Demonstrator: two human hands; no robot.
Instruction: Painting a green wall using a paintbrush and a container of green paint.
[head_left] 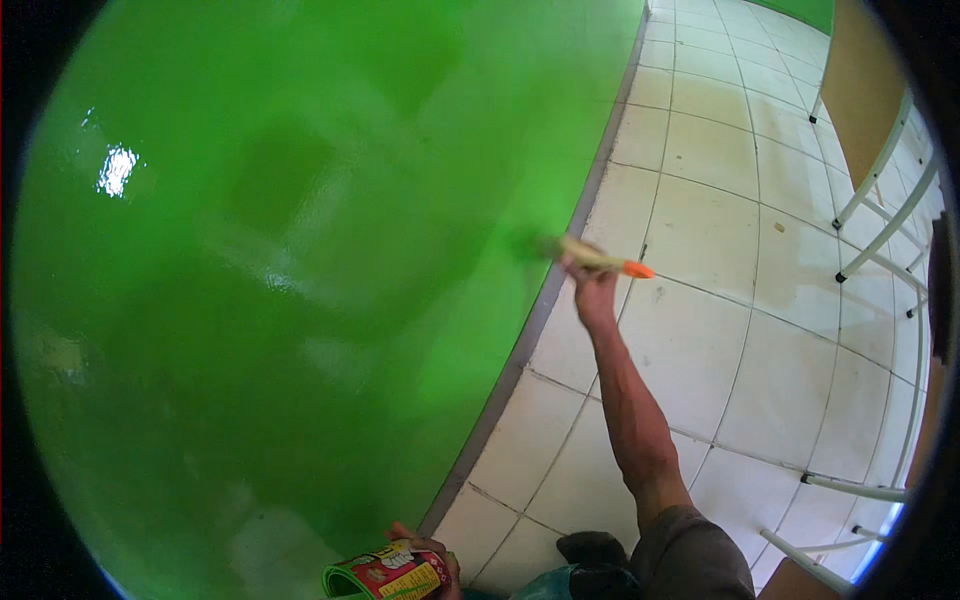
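Observation:
A paintbrush [600, 258] with a pale handle and an orange tip is gripped in my right hand [588, 268], my arm stretched forward. Its bristle end meets the glossy green wall [380, 260] near the wall's lower edge and is blurred. Down by the bottom edge, my left hand [440, 562] is wrapped around a paint can [395, 575] with a red and yellow label. Green paint coats the can's rim; its contents are mostly cut off by the frame.
A grey skirting strip [510, 372] divides the wall from the white tiled floor [700, 240]. Chairs with white metal legs [875, 240] and tan panels stand along the right. A dark shoe [590, 547] shows below, near my right arm.

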